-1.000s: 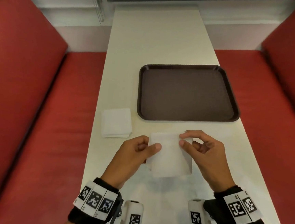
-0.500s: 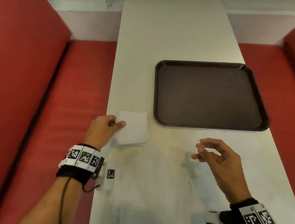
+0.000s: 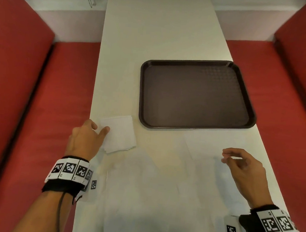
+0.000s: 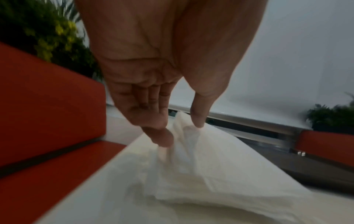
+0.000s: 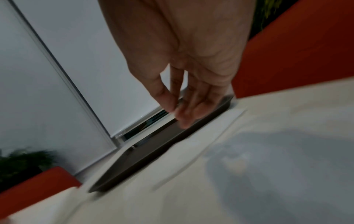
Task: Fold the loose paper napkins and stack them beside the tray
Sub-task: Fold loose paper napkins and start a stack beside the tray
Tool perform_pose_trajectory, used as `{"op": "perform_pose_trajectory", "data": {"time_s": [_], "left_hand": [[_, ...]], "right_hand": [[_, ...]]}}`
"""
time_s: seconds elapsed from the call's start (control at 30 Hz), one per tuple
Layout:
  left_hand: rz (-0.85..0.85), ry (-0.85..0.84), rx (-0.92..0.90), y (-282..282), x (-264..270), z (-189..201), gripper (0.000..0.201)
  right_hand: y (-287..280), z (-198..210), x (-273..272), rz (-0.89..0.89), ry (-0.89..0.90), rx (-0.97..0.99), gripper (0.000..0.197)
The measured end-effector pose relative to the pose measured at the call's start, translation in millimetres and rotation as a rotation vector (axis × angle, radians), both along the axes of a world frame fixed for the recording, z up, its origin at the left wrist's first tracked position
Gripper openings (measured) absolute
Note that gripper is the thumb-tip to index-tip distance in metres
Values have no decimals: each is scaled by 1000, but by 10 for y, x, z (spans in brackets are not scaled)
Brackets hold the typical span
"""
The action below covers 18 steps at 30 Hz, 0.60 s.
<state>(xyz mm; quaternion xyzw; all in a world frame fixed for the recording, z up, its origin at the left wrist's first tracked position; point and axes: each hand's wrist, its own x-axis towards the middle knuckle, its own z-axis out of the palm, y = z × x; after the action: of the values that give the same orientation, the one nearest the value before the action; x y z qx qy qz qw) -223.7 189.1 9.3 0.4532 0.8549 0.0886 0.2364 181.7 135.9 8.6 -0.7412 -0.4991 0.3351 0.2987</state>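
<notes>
Placing a folded napkin on the stack, left of the tray.
Your left hand [image 3: 85, 139] pinches the stack [image 3: 119, 134] edge; tray [image 3: 196, 95] just right. Right hand [image 3: 242, 168] hangs loose and spread: next, take a loose napkin [image 3: 203, 146] off the bench [image 3: 155, 32].

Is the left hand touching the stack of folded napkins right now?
Touching. The left wrist view shows the left hand with thumb and fingertip on the top napkin's corner of the napkin stack.

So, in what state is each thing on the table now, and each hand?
Stack of folded white paper napkins: lying left of the tray, near corner lifted.
Dark brown plastic tray: flat, nothing on it.
Loose white paper napkins: unfolded, spread on the near table.
Left hand: pinches the top folded napkin.
Right hand: open, holding nothing.
</notes>
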Motion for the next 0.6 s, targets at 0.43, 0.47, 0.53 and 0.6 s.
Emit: {"op": "perform_pose_trajectory", "data": {"time_s": [0.43, 0.47, 0.53, 0.6], "left_hand": [[-500, -116, 118, -673, 2284, 69, 20], [-562, -121, 85, -731, 2476, -8, 24], [-660, -100, 28, -813, 2759, -144, 34], [-718, -35, 8, -857, 2908, -247, 42]], "right_hand": [[-381, -373, 814, 160, -467, -218, 45], [-395, -394, 833, 161, -447, -194, 42], [-415, -423, 876, 173, -398, -142, 34], [-435, -432, 923, 199, -339, -76, 22]]}}
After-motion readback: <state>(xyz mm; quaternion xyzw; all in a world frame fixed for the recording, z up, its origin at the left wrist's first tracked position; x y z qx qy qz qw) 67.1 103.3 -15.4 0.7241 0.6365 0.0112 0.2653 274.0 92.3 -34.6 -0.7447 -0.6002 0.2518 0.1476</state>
